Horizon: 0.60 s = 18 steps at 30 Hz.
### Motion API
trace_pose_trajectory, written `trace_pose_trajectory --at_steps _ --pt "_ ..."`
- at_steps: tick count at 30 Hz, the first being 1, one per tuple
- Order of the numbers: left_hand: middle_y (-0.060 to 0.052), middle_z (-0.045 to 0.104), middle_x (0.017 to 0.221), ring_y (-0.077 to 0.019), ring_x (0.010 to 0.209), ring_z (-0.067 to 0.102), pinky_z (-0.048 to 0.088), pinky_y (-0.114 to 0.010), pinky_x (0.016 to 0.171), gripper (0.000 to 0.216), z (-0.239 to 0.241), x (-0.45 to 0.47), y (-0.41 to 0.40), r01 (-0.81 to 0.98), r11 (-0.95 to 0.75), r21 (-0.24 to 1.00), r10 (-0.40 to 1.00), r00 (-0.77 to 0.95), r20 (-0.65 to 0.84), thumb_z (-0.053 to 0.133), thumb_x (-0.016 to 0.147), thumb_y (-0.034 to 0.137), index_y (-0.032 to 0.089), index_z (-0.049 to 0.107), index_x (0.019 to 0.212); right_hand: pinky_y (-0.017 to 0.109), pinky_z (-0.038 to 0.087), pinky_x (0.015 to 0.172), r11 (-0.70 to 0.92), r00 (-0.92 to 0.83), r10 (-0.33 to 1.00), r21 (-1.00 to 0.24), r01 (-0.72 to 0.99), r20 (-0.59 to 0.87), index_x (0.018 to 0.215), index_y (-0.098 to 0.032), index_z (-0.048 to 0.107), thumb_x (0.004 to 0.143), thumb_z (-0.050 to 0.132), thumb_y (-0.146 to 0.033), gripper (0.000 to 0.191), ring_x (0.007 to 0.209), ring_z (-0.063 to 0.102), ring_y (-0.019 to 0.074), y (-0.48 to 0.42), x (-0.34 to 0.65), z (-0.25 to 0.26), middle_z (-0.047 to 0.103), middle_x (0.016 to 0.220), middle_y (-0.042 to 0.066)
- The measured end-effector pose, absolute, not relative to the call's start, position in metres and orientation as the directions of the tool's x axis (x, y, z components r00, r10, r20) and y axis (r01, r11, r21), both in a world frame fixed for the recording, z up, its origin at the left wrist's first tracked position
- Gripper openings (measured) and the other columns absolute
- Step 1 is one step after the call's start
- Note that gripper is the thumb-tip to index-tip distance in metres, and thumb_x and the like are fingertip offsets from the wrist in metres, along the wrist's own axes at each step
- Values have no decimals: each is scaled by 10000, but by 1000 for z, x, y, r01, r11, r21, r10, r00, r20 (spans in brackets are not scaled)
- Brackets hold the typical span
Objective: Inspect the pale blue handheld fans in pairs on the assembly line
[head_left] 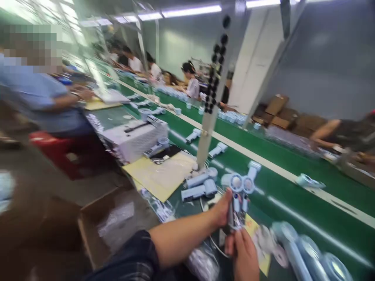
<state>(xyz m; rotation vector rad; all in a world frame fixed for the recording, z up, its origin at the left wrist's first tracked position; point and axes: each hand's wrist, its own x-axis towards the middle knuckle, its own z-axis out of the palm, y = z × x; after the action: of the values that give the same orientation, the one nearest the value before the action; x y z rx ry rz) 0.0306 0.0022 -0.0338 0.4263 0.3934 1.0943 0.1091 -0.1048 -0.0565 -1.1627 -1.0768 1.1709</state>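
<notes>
Ahead of me, close to the green conveyor, my left hand (224,208) grips the side of a light-blue plastic housing (236,182) with a round head and a narrow handle. My right hand (243,249) is closed at the handle's lower end, fingers pinched together. Blur hides the small parts inside the handle. Another round blue head (248,184) appears right beside it; whether the two are joined I cannot tell. Left of my hands lie two blue housings (195,192) on the bench. Several larger blue housings (310,253) sit at the lower right.
A green conveyor belt (278,185) carries spaced blue housings past a post (205,144) hung with black round pieces. On the left are a white box (137,136), yellow sheets (159,175) and an open carton (96,230). A person in blue (32,89) sits by a red chair; others work across the belt.
</notes>
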Motion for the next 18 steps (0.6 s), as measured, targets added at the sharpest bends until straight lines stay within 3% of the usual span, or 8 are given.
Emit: trace_pose_trajectory --at_steps 3,7,12,18 --pt "-96 745 857 -182 714 664 523 -286 701 706 -34 25 1 -778 394 489 895 446 -13 804 501 815 156 634 690 282 474 618 -39 131 990 -998 -40 -44 686 -199 589 886 611 -711 549 584 560 157 -109 119 -52 587 575 -13" --pt "-111 755 918 -209 764 695 540 -291 683 692 -27 19 -5 -772 394 499 880 474 38 808 518 794 147 626 685 303 480 673 -49 137 989 -998 -40 -54 686 -213 601 836 643 -736 545 657 570 181 -108 116 -44 633 664 6" --pt "-127 756 987 -271 876 727 576 -319 700 694 -18 18 -8 -781 374 500 895 446 26 815 492 789 141 636 664 296 448 660 -8 131 991 -1000 -7 -9 710 -218 607 880 636 -676 489 662 535 178 -113 113 -44 613 682 0" --pt "-131 748 1061 -300 979 721 609 -378 772 701 -13 14 -4 -822 441 360 889 454 -53 777 509 814 147 603 638 308 470 711 130 164 977 -990 50 137 752 -220 636 939 589 -619 443 746 582 198 -113 110 -41 640 764 23"
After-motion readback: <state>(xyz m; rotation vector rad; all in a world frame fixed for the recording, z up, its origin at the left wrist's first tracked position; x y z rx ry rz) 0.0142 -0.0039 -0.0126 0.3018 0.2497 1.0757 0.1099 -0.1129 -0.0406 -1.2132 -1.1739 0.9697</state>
